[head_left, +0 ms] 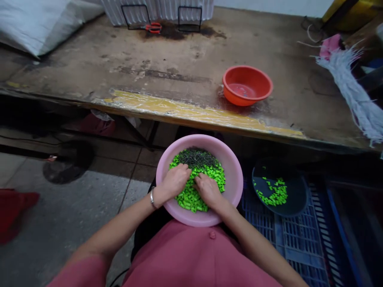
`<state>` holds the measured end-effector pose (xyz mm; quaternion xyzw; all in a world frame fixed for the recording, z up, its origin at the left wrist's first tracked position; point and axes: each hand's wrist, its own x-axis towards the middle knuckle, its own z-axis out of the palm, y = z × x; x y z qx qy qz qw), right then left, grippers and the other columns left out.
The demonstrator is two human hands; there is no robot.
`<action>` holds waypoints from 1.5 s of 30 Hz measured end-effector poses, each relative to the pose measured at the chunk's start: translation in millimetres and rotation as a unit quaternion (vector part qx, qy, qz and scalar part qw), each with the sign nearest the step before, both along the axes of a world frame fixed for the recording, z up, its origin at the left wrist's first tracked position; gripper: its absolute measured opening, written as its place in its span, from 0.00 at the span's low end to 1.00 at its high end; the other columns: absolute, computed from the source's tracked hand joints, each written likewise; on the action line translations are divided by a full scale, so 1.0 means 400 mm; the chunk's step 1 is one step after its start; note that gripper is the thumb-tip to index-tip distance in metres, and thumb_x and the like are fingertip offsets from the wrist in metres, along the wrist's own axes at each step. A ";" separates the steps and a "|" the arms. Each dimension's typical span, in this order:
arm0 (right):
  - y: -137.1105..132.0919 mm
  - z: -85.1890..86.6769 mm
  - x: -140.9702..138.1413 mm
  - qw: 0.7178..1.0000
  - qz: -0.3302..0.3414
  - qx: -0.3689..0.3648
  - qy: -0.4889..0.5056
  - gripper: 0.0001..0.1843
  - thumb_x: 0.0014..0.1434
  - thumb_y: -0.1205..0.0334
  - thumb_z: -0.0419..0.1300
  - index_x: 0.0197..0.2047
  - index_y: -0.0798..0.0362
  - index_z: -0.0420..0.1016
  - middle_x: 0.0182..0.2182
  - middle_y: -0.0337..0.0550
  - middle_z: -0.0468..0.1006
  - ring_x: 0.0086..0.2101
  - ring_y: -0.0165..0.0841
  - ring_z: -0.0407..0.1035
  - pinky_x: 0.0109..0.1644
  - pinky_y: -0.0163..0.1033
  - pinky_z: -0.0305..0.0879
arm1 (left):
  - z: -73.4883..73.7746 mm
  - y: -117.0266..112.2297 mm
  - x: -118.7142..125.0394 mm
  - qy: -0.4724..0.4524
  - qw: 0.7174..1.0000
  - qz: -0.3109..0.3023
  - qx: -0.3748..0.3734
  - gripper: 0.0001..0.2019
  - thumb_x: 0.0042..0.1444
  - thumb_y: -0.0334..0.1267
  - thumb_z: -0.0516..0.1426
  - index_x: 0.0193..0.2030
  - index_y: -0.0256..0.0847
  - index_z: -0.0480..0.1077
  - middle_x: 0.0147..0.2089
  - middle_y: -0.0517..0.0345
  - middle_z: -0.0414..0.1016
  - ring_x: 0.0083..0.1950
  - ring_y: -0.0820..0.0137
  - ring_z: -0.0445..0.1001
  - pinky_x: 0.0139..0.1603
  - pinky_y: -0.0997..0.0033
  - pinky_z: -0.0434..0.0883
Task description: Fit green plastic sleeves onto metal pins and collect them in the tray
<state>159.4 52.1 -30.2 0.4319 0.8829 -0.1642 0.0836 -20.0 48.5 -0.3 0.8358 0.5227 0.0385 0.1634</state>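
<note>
A pink basin (233,175) rests on my lap, filled with small bright green plastic pieces (217,173) and a dark pile of thin metal pins (196,157) at its far side. My left hand (175,181), with a bracelet on the wrist, lies in the basin with fingers curled into the green pieces beside the pins. My right hand (208,191) is close next to it, fingers bent down and pinched among the green pieces. What either hand grips is hidden by the fingers.
A worn wooden workbench (179,71) stands ahead with an orange bowl (247,85), red-handled scissors (153,27) and a bundle of white strands (356,91). To my right a dark dish (295,199) with some green pieces sits on a blue crate (299,235). Concrete floor lies to the left.
</note>
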 end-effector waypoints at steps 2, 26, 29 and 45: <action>0.002 -0.005 0.014 1.000 -0.001 -0.011 0.004 0.08 0.66 0.63 0.55 0.38 0.56 0.74 0.37 0.49 0.75 0.38 0.38 0.70 0.41 0.39 0.62 | -0.018 0.008 0.025 0.061 0.998 -0.002 -0.002 0.09 0.60 0.25 0.50 0.39 0.35 0.71 0.41 0.46 0.71 0.43 0.60 0.70 0.42 0.62 0.71; 0.017 -0.003 0.032 0.989 -0.053 -0.060 0.122 0.07 0.65 0.67 0.56 0.42 0.53 0.75 0.40 0.45 0.74 0.41 0.35 0.69 0.43 0.37 0.61 | -0.063 -0.039 0.016 0.065 0.995 -0.065 -0.049 0.08 0.63 0.31 0.52 0.37 0.35 0.72 0.35 0.50 0.71 0.38 0.61 0.72 0.35 0.64 0.69; 0.014 -0.006 0.027 0.985 -0.043 -0.047 0.160 0.08 0.66 0.68 0.55 0.40 0.53 0.76 0.37 0.44 0.74 0.40 0.35 0.69 0.43 0.37 0.62 | -0.055 -0.051 0.016 0.067 0.994 -0.074 -0.046 0.08 0.62 0.29 0.52 0.37 0.34 0.73 0.36 0.48 0.71 0.38 0.61 0.72 0.36 0.63 0.69; 0.062 0.051 -0.023 0.997 0.017 -0.037 0.069 0.10 0.66 0.69 0.53 0.45 0.54 0.75 0.38 0.45 0.74 0.39 0.35 0.69 0.40 0.36 0.60 | 0.009 -0.041 -0.006 -0.511 0.782 0.292 -0.207 0.07 0.56 0.38 0.58 0.38 0.38 0.68 0.29 0.61 0.69 0.29 0.72 0.68 0.31 0.72 0.66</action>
